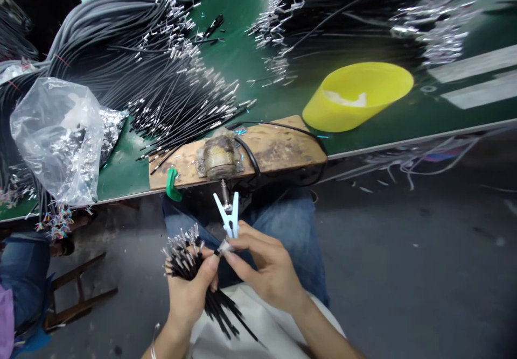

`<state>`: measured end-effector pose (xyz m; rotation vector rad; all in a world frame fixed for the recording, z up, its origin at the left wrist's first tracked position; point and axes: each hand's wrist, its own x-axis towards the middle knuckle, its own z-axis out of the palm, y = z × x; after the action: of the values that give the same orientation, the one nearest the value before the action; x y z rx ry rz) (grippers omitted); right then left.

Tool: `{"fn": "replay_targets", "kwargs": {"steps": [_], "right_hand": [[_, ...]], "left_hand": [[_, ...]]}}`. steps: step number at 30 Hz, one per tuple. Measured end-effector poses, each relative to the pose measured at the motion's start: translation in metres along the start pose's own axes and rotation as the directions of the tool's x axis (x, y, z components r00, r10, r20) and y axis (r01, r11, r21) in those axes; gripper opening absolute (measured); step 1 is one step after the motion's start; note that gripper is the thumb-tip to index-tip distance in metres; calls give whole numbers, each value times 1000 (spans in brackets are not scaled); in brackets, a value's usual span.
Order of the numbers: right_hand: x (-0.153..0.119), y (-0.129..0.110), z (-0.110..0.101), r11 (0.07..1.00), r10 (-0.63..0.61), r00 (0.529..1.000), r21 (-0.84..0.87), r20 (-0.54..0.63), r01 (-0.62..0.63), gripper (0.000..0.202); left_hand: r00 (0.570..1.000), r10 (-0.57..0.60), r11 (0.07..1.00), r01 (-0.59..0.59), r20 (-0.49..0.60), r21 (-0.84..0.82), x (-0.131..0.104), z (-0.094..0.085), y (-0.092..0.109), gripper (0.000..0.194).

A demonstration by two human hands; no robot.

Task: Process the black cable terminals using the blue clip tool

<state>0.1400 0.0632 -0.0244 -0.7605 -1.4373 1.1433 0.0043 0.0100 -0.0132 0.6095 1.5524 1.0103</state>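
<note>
A bundle of black cables [188,259] with silvery stripped ends is wrapped in my left hand [189,289], low in front of my lap. Its thumb and a finger pinch one cable end apart from the rest. My right hand [266,267] closes its thumb and fingers on a small silvery tip at that cable end. Just above my right fingers, a light blue clothespin [229,216] hangs at the metal shaft of a small motor [219,154]. The motor is fixed on a worn wooden board [278,146] at the table edge.
A green table [230,9] carries piles of grey and black cables [173,90], a clear plastic bag [60,138] and a yellow container [355,98]. A green clamp [173,185] grips the board's edge. A wooden stool [78,294] and another person's leg are at lower left.
</note>
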Motion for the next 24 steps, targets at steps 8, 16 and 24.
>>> {"fn": "replay_targets", "kwargs": {"steps": [8, 16, 24], "right_hand": [[-1, -2, -5, 995, 76, 995, 67, 65, -80, 20], [-4, 8, 4, 560, 377, 839, 625, 393, -544, 39], [19, 13, -2, 467, 573, 754, 629, 320, -621, 37]], "left_hand": [[998, 64, 997, -65, 21, 45, -9, 5, 6, 35], [987, 134, 990, -137, 94, 29, -8, -5, 22, 25], [989, 139, 988, -142, 47, 64, -10, 4, 22, 19]]}}
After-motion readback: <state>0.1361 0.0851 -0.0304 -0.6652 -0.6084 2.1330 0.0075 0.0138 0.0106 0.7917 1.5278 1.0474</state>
